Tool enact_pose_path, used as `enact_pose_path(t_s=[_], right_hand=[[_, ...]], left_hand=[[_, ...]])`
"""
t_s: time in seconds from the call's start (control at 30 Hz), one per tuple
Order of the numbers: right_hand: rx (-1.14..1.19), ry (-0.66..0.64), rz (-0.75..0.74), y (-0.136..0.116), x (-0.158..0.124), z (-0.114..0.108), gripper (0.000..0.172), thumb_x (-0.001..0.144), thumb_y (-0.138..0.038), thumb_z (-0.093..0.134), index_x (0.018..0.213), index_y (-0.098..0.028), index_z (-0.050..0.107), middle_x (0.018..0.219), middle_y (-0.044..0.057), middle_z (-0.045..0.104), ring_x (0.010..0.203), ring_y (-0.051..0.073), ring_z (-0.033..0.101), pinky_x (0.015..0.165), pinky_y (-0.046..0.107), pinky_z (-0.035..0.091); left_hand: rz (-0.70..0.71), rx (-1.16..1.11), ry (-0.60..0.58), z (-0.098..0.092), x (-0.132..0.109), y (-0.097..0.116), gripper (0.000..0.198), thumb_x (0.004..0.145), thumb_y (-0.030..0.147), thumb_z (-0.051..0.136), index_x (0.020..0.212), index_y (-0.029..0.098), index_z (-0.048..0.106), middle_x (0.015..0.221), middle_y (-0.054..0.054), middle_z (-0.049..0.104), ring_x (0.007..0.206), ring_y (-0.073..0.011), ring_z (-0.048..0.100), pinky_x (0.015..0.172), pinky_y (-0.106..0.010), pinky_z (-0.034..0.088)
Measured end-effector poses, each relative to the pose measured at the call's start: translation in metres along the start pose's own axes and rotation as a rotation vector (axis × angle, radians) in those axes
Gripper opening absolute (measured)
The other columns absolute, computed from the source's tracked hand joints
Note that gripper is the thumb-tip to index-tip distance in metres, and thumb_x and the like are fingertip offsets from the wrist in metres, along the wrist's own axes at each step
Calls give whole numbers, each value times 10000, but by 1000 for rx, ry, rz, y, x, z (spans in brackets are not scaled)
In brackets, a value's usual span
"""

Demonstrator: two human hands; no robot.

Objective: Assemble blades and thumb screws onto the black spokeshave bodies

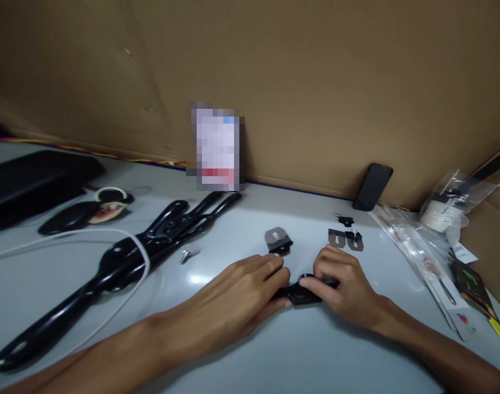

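Observation:
My left hand (237,295) and my right hand (342,282) meet at a small black part (303,294) lying on the white table (242,350). Both hands have their fingers curled and pinched on it, one at each end. Just beyond the hands lies a grey metal plate with a keyhole slot (277,237), with a black piece beside it. Two more grey slotted plates (345,239) and a small black clip (345,220) lie behind my right hand.
A long black metal bracket (122,257) stretches across the left, crossed by a white cable (139,257). A small screw (188,255) lies near it. A phone (373,186) leans on the cardboard wall (274,76). Plastic bags and packets (442,241) crowd the right.

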State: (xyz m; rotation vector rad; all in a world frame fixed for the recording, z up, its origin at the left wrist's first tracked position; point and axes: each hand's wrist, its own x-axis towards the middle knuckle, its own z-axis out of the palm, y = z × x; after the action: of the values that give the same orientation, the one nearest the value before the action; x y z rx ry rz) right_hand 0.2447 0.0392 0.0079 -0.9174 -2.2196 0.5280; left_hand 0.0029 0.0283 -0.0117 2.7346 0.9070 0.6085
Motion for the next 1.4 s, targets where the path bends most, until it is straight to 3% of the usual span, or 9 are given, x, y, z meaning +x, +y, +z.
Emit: enact_pose_path(t_s=[0.13, 0.23, 0.37, 0.5, 0.6, 0.7, 0.87, 1.1, 1.4], right_hand=[[75, 70, 118, -3, -5, -5, 446, 1086, -287, 566, 648, -210, 608, 687, -1, 625, 672, 154, 583, 660, 308, 451], [101, 75, 123, -5, -10, -15, 253, 1109, -311, 531, 1010, -214, 743, 918, 39, 738, 872, 188, 664, 784, 341, 511], [195, -65, -19, -4, -12, -18, 306, 1146, -308, 445, 1309, -227, 690, 1181, 75, 751, 1139, 206, 650, 968, 387, 525], [123, 0, -28, -3, -12, -14, 256, 1123, -237, 467, 1185, -217, 714, 978, 40, 772, 983, 196, 663, 874, 359, 530], [131, 182, 162, -5, -13, -15, 240, 1096, -268, 508, 964, -220, 702, 773, -2, 687, 740, 165, 643, 686, 310, 500], [225, 182, 296, -8, -15, -17, 242, 1092, -306, 507, 942, -226, 679, 686, -34, 635, 621, 147, 614, 599, 290, 467], [41, 81, 115, -3, -18, -14, 61, 996, -205, 659, 948, -201, 695, 806, 3, 685, 773, 177, 635, 727, 325, 488], [-137, 34, -115, 0, -14, -1, 199, 1064, -171, 605, 921, -149, 741, 853, 61, 687, 848, 207, 594, 805, 366, 504], [-174, -31, -165, -2, -8, -4, 193, 1063, -193, 604, 990, -142, 775, 883, 77, 676, 875, 223, 582, 804, 378, 514]], left_hand=[[0, 12, -6, 0, 0, 0, 126, 1063, 225, 621, 959, 207, 553, 894, -14, 613, 730, -223, 592, 654, -341, 412], [-2, 19, -9, 0, -1, -1, 119, 1073, 245, 614, 976, 206, 555, 904, -21, 615, 749, -232, 601, 668, -348, 421], [3, -8, 3, 0, -2, -1, 126, 1106, 255, 546, 988, 209, 556, 906, -20, 617, 735, -220, 588, 662, -337, 415], [4, -32, 4, 1, -3, -2, 156, 1126, 262, 486, 990, 214, 548, 910, -21, 612, 726, -216, 574, 657, -332, 414], [6, -29, -5, 1, -2, -3, 174, 1131, 285, 473, 983, 218, 534, 908, -23, 606, 724, -221, 570, 649, -336, 410], [0, -28, -22, 0, -3, -3, 180, 1135, 292, 462, 987, 218, 533, 906, -24, 606, 725, -224, 575, 648, -338, 415], [-2, -34, -23, 0, -4, -2, 236, 1153, 320, 406, 985, 217, 537, 899, -27, 609, 737, -232, 586, 657, -342, 430], [23, -42, 40, 0, -2, -2, 286, 1164, 341, 370, 952, 227, 526, 845, -9, 591, 676, -213, 567, 610, -324, 397], [23, -50, 66, 2, -2, -2, 228, 1133, 255, 443, 946, 215, 566, 850, -10, 606, 678, -198, 562, 608, -324, 396]])
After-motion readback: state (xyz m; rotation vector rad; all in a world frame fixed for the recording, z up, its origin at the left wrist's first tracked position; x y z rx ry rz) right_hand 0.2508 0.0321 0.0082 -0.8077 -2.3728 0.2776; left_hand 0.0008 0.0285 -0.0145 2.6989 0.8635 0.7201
